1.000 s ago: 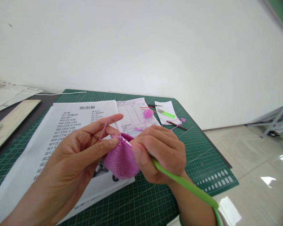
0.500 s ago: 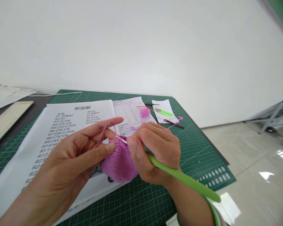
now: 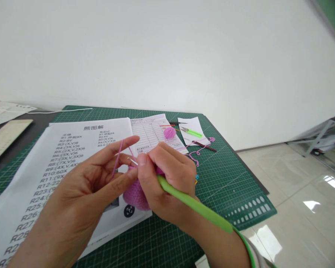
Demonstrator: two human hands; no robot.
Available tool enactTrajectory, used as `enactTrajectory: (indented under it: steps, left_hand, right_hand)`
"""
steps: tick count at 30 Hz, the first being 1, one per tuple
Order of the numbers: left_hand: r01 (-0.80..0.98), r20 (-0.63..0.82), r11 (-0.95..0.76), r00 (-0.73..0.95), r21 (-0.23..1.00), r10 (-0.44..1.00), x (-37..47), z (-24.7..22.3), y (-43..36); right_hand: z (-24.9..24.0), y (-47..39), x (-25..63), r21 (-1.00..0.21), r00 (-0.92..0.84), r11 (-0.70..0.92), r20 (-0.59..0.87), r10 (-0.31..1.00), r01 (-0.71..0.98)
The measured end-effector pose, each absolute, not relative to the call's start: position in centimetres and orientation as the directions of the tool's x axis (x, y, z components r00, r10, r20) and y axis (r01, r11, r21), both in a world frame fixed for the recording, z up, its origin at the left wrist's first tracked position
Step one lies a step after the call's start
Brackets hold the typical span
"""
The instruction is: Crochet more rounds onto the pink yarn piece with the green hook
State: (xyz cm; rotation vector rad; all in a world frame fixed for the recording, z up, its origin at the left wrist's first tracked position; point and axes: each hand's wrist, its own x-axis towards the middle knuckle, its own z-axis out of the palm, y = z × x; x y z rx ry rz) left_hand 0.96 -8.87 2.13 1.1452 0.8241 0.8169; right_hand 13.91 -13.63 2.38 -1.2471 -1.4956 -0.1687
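My left hand [image 3: 92,186] pinches the edge of a pink crochet piece [image 3: 135,195] between thumb and fingers. A strand of pink yarn [image 3: 117,158] runs over its raised index finger. My right hand [image 3: 170,182] grips a crochet hook [image 3: 195,203] with a thick green handle, much like a pen. The hook's pale metal tip [image 3: 131,160] points left, close to the yarn and just above the left fingertips. The right fingers hide much of the crochet piece.
Beneath my hands are printed pattern sheets [image 3: 58,149] on a green cutting mat [image 3: 223,178]. Farther back lie a small pink yarn ball [image 3: 169,133], green-handled scissors or snips [image 3: 192,132] and a dark stick [image 3: 206,147]. A ruler [image 3: 8,139] is at left, with a white wall [image 3: 167,56] behind.
My right hand and the hook have moved left, nearer the left fingers. The hook tip now shows free above the crochet piece, more of which is covered. The view has shifted slightly.
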Motion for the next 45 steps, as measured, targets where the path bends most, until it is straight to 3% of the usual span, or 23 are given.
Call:
enactTrajectory:
  steps: [6, 14, 18, 24, 33, 38, 43, 45]
  left_hand:
    - [-0.118, -0.053, 0.104, 0.372, 0.988, 0.927, 1.3, 1.3, -9.5]
    - [-0.218, -0.279, 0.399, 0.431, 0.891, 0.858, 1.3, 2.2, -8.7]
    - [-0.222, -0.339, 0.487, 0.482, 0.844, 0.808, 0.5, 2.5, -8.2]
    - [-0.226, -0.360, 0.556, 0.561, 0.799, 0.745, -0.2, 3.1, -8.3]
    - [-0.288, -0.334, 0.618, 0.638, 0.732, 0.694, -0.2, 2.6, -7.9]
    - [-0.244, -0.343, 0.611, 0.647, 0.753, 0.681, -0.5, 2.6, -7.8]
    - [-0.209, -0.337, 0.570, 0.629, 0.795, 0.700, -0.5, 2.6, -7.9]
    - [-0.210, -0.322, 0.537, 0.607, 0.817, 0.727, -0.3, 2.6, -8.0]
  right_hand:
    - [0.8, -12.5, 13.5, -0.186, 0.024, 0.317, 0.890, 0.455, 0.930]
    - [0.4, -11.8, 13.0, -0.110, 0.028, 0.302, 0.964, 0.264, 0.947]
    - [0.5, -11.8, 13.3, -0.151, 0.053, 0.386, 0.966, 0.253, 0.910]
    - [1.6, -12.7, 14.7, -0.187, -0.031, 0.585, 0.940, 0.341, 0.789]
    - [3.4, -14.3, 15.1, -0.357, 0.025, 0.576, 0.864, 0.503, 0.736]
    - [4.0, -14.8, 15.8, -0.506, 0.081, 0.624, 0.810, 0.580, 0.595]
    - [4.0, -15.2, 16.5, -0.748, 0.126, 0.563, 0.634, 0.763, 0.353]
    - [3.9, -15.1, 16.5, -0.785, 0.131, 0.567, 0.607, 0.784, 0.250]
